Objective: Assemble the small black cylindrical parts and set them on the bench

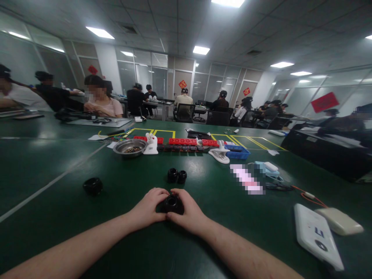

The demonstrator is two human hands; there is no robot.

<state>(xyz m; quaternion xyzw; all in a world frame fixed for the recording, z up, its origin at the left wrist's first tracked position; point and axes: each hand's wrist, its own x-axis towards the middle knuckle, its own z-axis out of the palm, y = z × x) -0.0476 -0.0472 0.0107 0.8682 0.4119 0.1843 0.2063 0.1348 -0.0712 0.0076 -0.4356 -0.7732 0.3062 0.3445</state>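
Fingers of both hands close around a black ring-shaped part on the tabletop; far left, a metal bowl holds small dark pieces.

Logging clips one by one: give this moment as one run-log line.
left hand: on black round part | right hand: same part | ahead: two black parts | far left: black ring

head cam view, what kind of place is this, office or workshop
Most likely an open-plan assembly or training workroom. Long green table marked with tape, where both hands cup a black round part; a metal bowl of small pieces and red trays beyond; other people seated at more benches, behind glass partitions.
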